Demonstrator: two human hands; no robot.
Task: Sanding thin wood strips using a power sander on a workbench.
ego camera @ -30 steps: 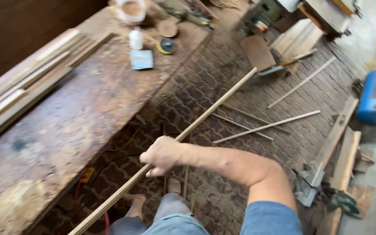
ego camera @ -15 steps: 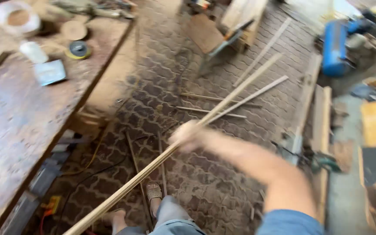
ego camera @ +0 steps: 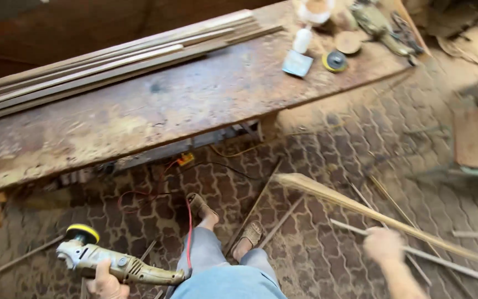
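Observation:
My right hand (ego camera: 384, 245) grips a long thin wooden strip (ego camera: 355, 206) that runs from the floor's middle out past the right edge, blurred by motion. At the bottom left my left hand (ego camera: 106, 283) holds an angle grinder (ego camera: 114, 264) with a yellow-rimmed disc pad, its red cord trailing up by my leg. My sandalled feet (ego camera: 201, 206) stand on the patterned paved floor beside a worn wooden workbench (ego camera: 156, 108).
A bundle of long wooden strips (ego camera: 106, 61) lies along the bench's far side. A bottle, a sanding disc (ego camera: 335, 61), a blue pad and another power tool sit at its right end. More strips (ego camera: 416, 254) lie loose on the floor; cables run under the bench.
The view has swung left toward the bench. The strip in my right hand has swung to the lower right. My left hand with the grinder has come into view.

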